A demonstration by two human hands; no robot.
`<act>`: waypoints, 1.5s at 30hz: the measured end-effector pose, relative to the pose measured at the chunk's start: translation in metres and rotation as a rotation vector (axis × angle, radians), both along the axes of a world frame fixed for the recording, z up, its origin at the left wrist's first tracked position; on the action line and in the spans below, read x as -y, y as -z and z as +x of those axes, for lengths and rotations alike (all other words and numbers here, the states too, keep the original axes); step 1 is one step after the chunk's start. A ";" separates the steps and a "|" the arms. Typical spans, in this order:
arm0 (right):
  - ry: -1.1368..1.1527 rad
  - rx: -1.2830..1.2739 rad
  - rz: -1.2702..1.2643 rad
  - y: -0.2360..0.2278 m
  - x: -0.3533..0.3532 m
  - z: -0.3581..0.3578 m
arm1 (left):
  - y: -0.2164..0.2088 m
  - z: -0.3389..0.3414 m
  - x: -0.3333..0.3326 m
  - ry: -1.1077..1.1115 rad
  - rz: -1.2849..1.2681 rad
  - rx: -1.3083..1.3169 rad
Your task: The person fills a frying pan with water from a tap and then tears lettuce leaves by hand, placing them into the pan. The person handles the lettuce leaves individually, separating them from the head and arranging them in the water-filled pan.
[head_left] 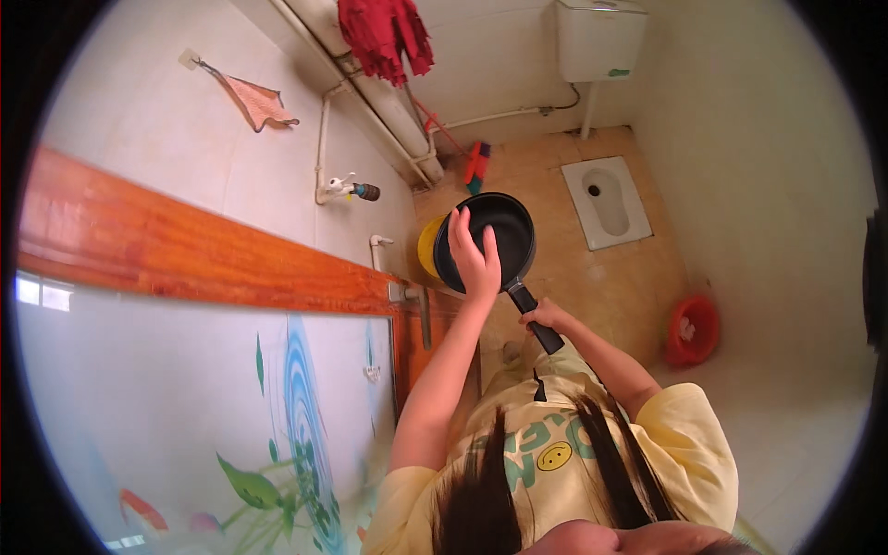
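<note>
A black frying pan [513,227] is held out in front of me, its dark inside facing up. My right hand [548,317] is wrapped round the black pan handle [536,319]. Over the left part of the pan is my left hand [475,264], its fingers stretched out and the thumb apart. Whether that palm touches the pan's rim or inside, I cannot tell. Partly hidden behind the pan's left side, a yellow bucket-like container [428,246] shows only its edge.
A wooden-framed door [185,250] with a metal handle [424,314] stands close on my left. Beyond are a wall tap [356,189], a broom [477,166] and a red mop head [384,37]. A squat toilet [610,199] is set in the floor; a red basket [692,333] sits at right.
</note>
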State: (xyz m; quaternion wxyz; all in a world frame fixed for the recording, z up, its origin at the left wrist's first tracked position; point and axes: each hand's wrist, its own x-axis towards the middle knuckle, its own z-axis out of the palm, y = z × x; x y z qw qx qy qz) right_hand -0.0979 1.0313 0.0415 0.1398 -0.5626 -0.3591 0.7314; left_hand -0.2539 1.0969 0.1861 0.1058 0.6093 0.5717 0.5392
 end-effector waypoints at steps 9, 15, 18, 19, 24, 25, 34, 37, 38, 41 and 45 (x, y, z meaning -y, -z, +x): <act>-0.401 -0.011 0.086 0.026 -0.164 -0.063 | 0.041 -0.233 -0.188 -0.669 -0.425 -0.644; -0.620 -0.003 0.075 0.002 -0.252 -0.085 | 0.034 -0.315 -0.222 -0.394 -0.693 -1.050; -0.702 -0.032 0.047 0.019 -0.274 -0.088 | 0.029 -0.320 -0.237 -0.360 -0.742 -1.076; -0.730 -0.036 0.049 0.016 -0.286 -0.092 | 0.030 -0.325 -0.248 -0.381 -0.687 -1.092; -0.726 -0.101 0.061 -0.001 -0.314 -0.103 | 0.053 -0.341 -0.275 -0.601 -0.870 -0.959; -0.735 -0.112 0.068 0.001 -0.316 -0.103 | 0.057 -0.343 -0.276 -0.638 -0.888 -0.915; -0.754 -0.161 -0.014 0.005 -0.324 -0.107 | 0.052 -0.328 -0.274 -0.733 -0.884 -0.854; -0.722 -0.163 -0.026 -0.001 -0.324 -0.108 | 0.055 -0.330 -0.274 -0.726 -0.865 -0.869; -0.717 -0.161 -0.024 -0.001 -0.323 -0.108 | 0.056 -0.331 -0.274 -0.729 -0.859 -0.873; -0.705 -0.167 -0.026 0.010 -0.320 -0.106 | 0.057 -0.331 -0.273 -0.736 -0.842 -0.878; -0.703 -0.132 -0.001 0.012 -0.315 -0.107 | 0.057 -0.332 -0.273 -0.736 -0.843 -0.881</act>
